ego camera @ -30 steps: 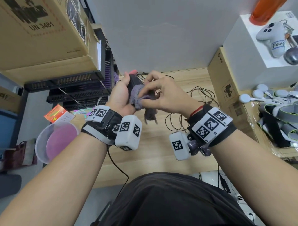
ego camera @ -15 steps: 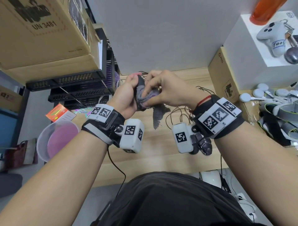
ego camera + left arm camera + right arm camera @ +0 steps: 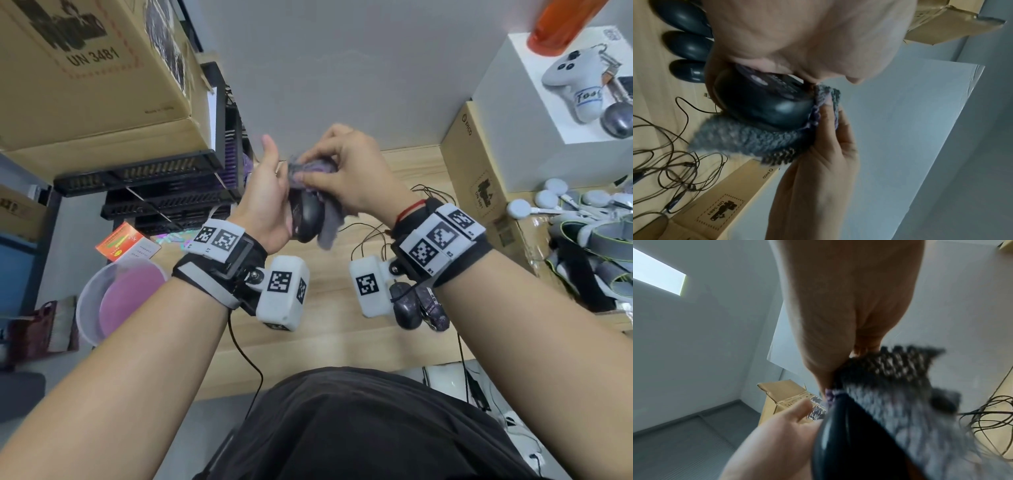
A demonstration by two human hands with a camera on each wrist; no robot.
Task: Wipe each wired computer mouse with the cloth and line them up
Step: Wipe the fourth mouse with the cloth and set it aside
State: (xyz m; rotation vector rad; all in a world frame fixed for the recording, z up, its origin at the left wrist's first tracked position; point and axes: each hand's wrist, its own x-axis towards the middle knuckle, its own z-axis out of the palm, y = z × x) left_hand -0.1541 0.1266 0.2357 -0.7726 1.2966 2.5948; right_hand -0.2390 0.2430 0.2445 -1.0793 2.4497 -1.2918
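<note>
My left hand (image 3: pixel 270 198) grips a black wired mouse (image 3: pixel 308 216) above the wooden desk (image 3: pixel 329 329). My right hand (image 3: pixel 346 171) pinches a grey-purple knitted cloth (image 3: pixel 313 171) and presses it over the mouse's far end. In the left wrist view the mouse (image 3: pixel 764 105) lies in my palm with the cloth (image 3: pixel 748 136) wrapped under and around it. Three more black mice (image 3: pixel 688 43) lie side by side on the desk, seen in the left wrist view. Two mice (image 3: pixel 419 305) lie under my right wrist.
Tangled mouse cables (image 3: pixel 376 236) trail over the desk. Cardboard boxes (image 3: pixel 479 178) and a white box (image 3: pixel 548 113) stand to the right, black trays (image 3: pixel 164 198) under a big carton (image 3: pixel 85 68) to the left. A translucent tub (image 3: pixel 116 301) sits off the desk's left edge.
Both hands rose and shifted slightly right with the mouse. The cloth moved from the mouse's middle up to its far end, and the mouse's rear now shows bare.
</note>
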